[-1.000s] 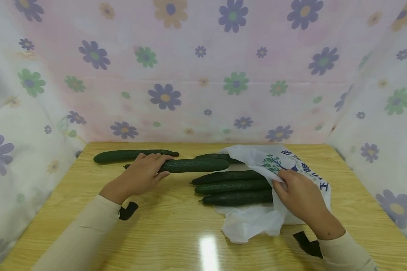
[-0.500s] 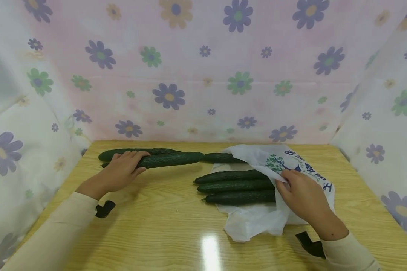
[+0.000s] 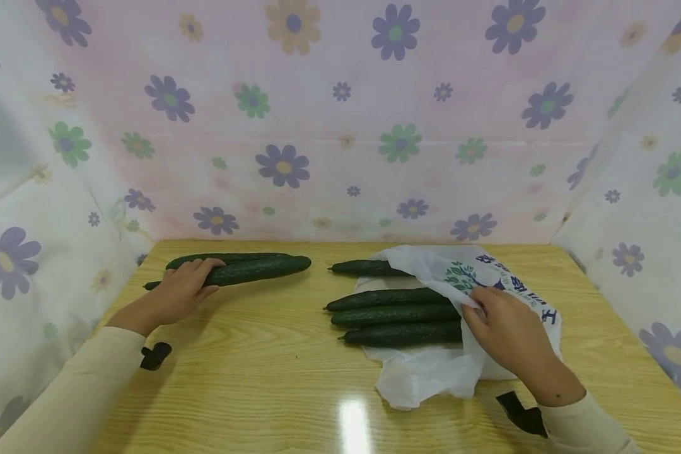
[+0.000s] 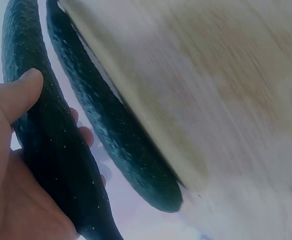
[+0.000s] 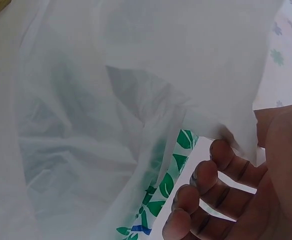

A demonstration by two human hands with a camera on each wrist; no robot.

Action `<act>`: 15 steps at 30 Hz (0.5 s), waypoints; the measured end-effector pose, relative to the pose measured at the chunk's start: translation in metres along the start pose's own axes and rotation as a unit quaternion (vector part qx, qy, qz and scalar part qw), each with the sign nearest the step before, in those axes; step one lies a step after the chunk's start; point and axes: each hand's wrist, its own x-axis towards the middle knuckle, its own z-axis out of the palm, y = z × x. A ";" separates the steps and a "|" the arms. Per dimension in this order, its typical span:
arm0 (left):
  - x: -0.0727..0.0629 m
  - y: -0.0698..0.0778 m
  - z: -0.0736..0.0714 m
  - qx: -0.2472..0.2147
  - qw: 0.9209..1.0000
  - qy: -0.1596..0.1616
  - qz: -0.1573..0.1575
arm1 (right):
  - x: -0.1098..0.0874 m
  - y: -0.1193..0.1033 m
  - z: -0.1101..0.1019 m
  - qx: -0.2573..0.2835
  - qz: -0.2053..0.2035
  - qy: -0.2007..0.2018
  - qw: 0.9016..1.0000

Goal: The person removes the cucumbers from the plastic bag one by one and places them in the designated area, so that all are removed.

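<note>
My left hand (image 3: 184,290) grips a dark green cucumber (image 4: 56,130), with the thumb on one side and the fingers round the other. In the head view that cucumber is at the table's far left, in front of another cucumber (image 3: 244,256) lying near the back edge. A white plastic bag (image 3: 425,378) with printed leaves and lettering lies on the right. My right hand (image 3: 505,328) pinches the edge of its mouth and holds it up. Several cucumbers (image 3: 397,315) stick out of the bag; their right ends are hidden inside. One cucumber (image 3: 369,268) lies farther back, apart from the others.
The wooden table (image 3: 261,391) has a bright light reflection near its front. A flowered cloth (image 3: 340,126) hangs behind the table and along both sides. Black straps (image 3: 156,356) hang by both wrists.
My left hand has carried its cucumber leftward, away from the bag and in front of the cucumber at the back. My right hand keeps its hold on the bag.
</note>
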 end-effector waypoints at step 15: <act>0.003 -0.020 0.008 -0.009 1.000 -0.021 -0.001 | -0.001 0.002 0.000 0.000 -0.009 0.010 1.000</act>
